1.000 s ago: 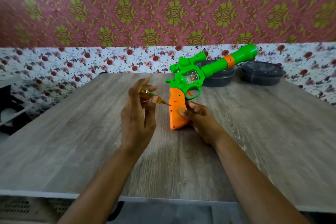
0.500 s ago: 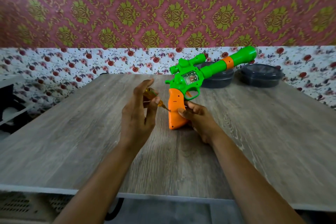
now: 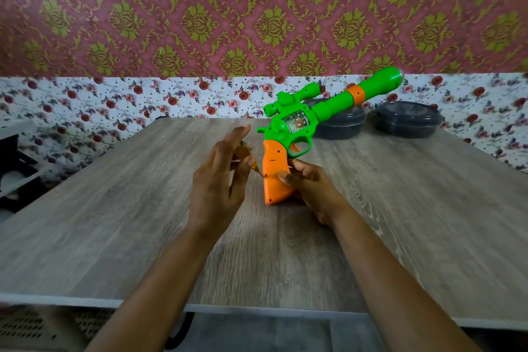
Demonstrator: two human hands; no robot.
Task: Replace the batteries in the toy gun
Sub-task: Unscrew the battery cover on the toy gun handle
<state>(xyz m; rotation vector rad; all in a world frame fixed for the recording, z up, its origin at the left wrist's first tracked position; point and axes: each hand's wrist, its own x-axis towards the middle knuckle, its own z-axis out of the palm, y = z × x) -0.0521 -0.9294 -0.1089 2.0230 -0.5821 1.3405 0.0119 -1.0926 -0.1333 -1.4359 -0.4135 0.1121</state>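
Now toy gun (image 3: 307, 126) grip-down, long axis diag., barrel up-right.

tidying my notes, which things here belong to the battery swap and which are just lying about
In the job: toy gun, gripped at its orange handle by the right hand; small screwdriver, held in the left hand.
Lying about: left dark container and right dark container, on the table.

Head camera looks forward and down, close over the table (image 3: 114, 237)
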